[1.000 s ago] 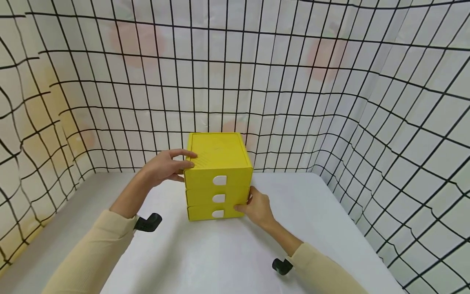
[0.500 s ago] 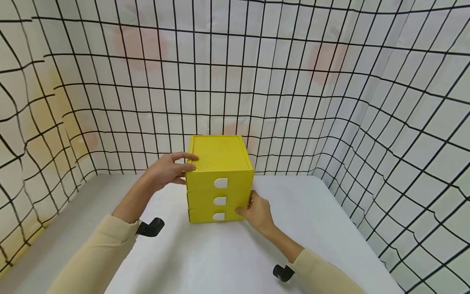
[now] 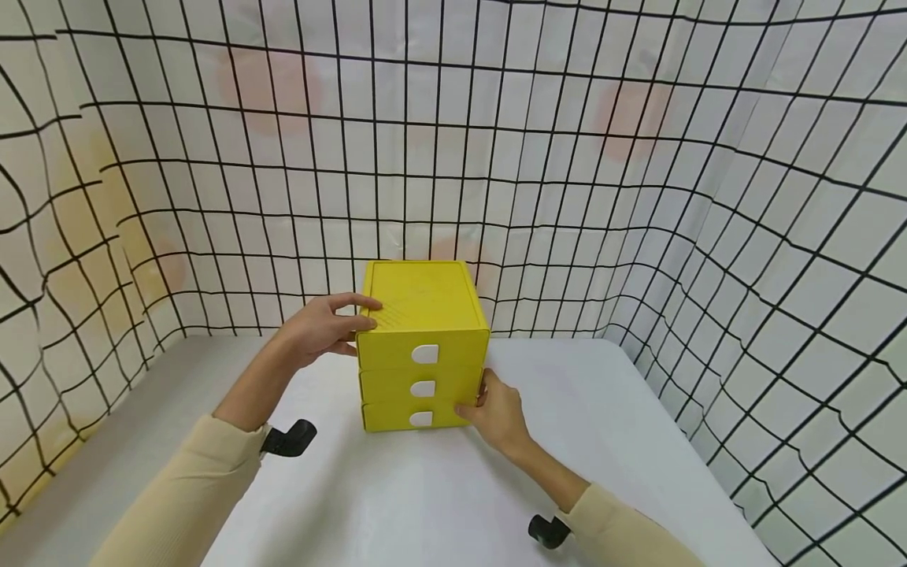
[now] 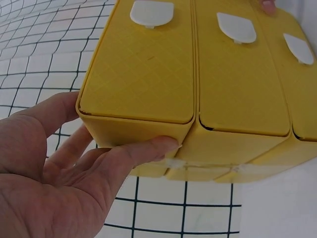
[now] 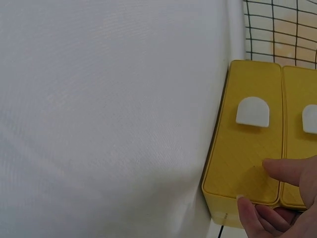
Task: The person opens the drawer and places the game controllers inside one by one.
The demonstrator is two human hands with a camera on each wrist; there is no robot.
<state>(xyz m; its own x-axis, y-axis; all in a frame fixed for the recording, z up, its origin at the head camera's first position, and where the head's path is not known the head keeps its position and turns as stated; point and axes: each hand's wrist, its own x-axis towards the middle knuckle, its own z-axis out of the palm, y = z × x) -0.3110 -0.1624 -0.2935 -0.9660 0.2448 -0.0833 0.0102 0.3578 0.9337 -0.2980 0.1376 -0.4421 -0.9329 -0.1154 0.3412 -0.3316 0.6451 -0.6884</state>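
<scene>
A yellow drawer unit (image 3: 425, 295) stands upright on the white table, its three drawers stacked and pushed in. Each drawer front carries a white pull tab (image 3: 425, 353). My left hand (image 3: 319, 327) holds the unit's upper left front corner, with fingertips over the top edge and other digits on the side wall. In the left wrist view a digit presses flat along that side wall (image 4: 124, 130). Low on the opposite side, my right hand (image 3: 499, 411) grips the front right edge: thumb on the bottom drawer front (image 5: 242, 166), other fingers curled round to the side, partly hidden.
Black grid netting (image 3: 432, 173) rises behind the table and along both sides, with pale sheeting behind it. White table surface (image 3: 397, 496) lies in front of the unit. Black wrist camera mounts (image 3: 289, 438) stick out by both cuffs.
The head view has shifted slightly, so the scene sits a little lower in it. Both hands keep their places on the drawer unit, and its drawers stay in.
</scene>
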